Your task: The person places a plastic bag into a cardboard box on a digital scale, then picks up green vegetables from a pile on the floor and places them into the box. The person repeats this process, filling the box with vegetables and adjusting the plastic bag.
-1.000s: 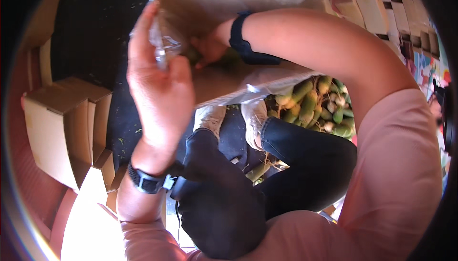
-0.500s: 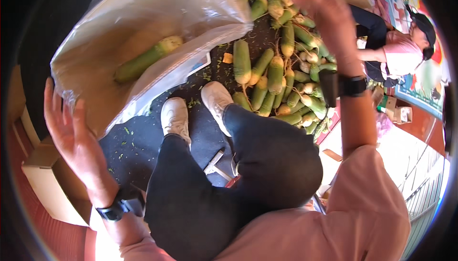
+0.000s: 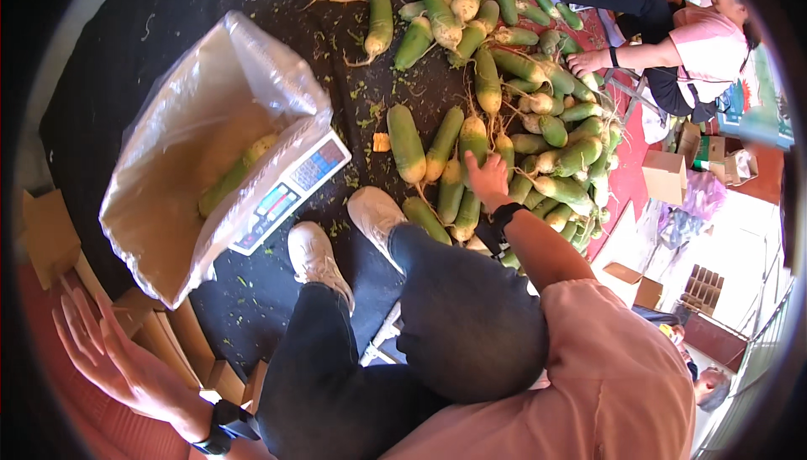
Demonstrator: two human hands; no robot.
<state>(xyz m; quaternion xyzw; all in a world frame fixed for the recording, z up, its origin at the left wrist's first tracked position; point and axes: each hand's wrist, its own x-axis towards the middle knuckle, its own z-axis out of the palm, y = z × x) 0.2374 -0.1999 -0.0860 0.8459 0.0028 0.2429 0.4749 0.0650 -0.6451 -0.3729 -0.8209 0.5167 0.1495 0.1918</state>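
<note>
My left hand (image 3: 113, 363) is raised at the lower left, fingers spread, holding nothing, apart from the box. My right hand (image 3: 489, 181) reaches down to the pile of green radishes (image 3: 551, 145), its fingertips at a radish (image 3: 473, 140) and the fingers apart, not visibly wrapped round it. A cardboard box with a clear plastic liner (image 3: 181, 199) stands open on my left. One green radish (image 3: 239, 174) lies inside it. Against the box's near right side shows the panel of a weighing scale (image 3: 292, 195); the rest of the scale is hidden.
Past the pile sits a co-worker (image 3: 702, 44), one hand at the radishes. Cardboard boxes (image 3: 172, 338) stand behind my left hand, and others (image 3: 664, 176) at the right. Leaf scraps litter the dark ground sheet (image 3: 252, 313). Another person (image 3: 710, 384) shows at the lower right.
My right hand has come down from above onto the radishes. My left hand has left the box's rim and moved lower. The box now appears lower and smaller, with the scale panel in view.
</note>
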